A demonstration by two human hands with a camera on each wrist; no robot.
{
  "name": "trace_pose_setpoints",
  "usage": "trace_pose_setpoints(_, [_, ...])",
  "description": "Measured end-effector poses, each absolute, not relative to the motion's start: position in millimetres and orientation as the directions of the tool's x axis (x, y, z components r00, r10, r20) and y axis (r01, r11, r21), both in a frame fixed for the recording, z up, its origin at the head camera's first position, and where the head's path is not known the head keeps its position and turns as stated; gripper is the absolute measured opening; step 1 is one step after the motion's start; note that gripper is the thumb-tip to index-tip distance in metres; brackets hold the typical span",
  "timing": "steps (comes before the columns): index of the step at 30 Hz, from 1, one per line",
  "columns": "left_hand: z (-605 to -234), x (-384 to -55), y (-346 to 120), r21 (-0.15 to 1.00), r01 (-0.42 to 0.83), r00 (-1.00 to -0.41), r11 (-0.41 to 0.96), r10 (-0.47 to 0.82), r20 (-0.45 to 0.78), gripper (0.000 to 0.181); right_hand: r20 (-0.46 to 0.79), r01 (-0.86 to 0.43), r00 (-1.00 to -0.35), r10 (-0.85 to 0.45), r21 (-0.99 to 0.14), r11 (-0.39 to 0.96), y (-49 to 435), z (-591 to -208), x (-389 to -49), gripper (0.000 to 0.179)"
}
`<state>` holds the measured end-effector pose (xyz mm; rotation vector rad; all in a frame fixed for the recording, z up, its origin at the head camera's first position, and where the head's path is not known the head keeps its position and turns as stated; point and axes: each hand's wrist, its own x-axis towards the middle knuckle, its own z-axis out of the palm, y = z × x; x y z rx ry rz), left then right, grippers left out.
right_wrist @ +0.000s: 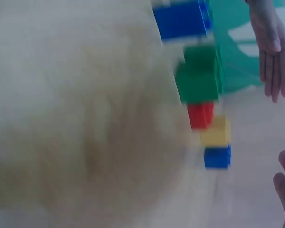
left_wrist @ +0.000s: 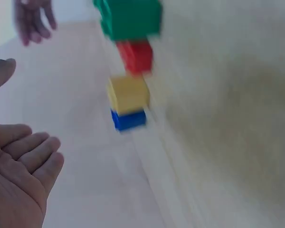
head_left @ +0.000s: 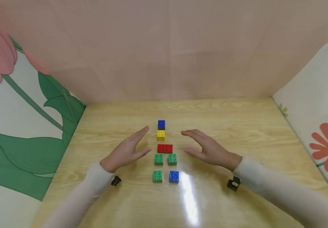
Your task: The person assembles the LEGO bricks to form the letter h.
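Both hands hover over the table on either side of a column of toy building bricks, holding nothing. My left hand (head_left: 126, 150) has its fingers extended and thumb apart, nearest the yellow brick (head_left: 161, 135) and the red brick (head_left: 165, 148). On the other side, my right hand (head_left: 209, 148) faces it with fingers spread from the thumb. A blue brick (head_left: 161, 124) stands farthest back, just behind the yellow one. Two green bricks (head_left: 158, 159) (head_left: 172, 159) sit side by side before the red one. Nearest me are a third green brick (head_left: 157, 176) and another blue brick (head_left: 174, 176).
The wooden table (head_left: 109, 202) meets a plain pinkish back wall (head_left: 169, 63). Flower-patterned panels stand at the left (head_left: 18, 126) and right (head_left: 306, 110). Small dark devices (head_left: 116, 180) (head_left: 234, 183) sit at both wrists. Light glares off the table's front.
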<state>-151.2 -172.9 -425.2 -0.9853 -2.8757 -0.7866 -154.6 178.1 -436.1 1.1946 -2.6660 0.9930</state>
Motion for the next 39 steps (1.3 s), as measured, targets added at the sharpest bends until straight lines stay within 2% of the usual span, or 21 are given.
trace_pose_setpoints(5, [-425,-119,-166,0.532,0.559,-0.799,0.637,0.584,0.141,0.072,0.305,-0.684,-0.686,-0.661,-0.581,0.442,172,-446,-134,0.062])
trace_pose_setpoints(10, [-435,-103,-163,0.605,0.51,-0.805,0.612,0.587,0.084,0.063,0.282,-0.671,-0.676,-0.68,-0.617,0.411,168,-456,-120,0.061])
trace_pose_setpoints(18, [-456,-95,-161,0.686,0.426,-0.8,0.59,0.6,-0.019,0.054,0.227,-0.652,-0.662,-0.714,-0.645,0.399,164,-469,-107,0.058])
trace_pose_setpoints(23, [-465,-92,-160,0.69,0.41,-0.796,0.597,0.604,-0.049,0.052,0.257,-0.675,-0.643,-0.722,-0.636,0.374,162,-477,-102,0.056])
trace_pose_setpoints(28, [-469,-92,-159,0.691,0.384,-0.798,0.612,0.597,-0.085,0.052,0.265,-0.669,-0.652,-0.71,-0.641,0.376,159,-482,-100,0.056])
trace_pose_setpoints(35, [-474,-93,-157,0.714,0.31,-0.772,0.628,0.604,-0.196,0.049,0.168,-0.598,-0.688,-0.706,-0.682,0.421,156,-489,-93,0.053])
trace_pose_setpoints(39, [-475,-92,-157,0.718,0.288,-0.769,0.634,0.599,-0.221,0.047,0.167,-0.587,-0.691,-0.703,-0.698,0.411,154,-489,-91,0.047])
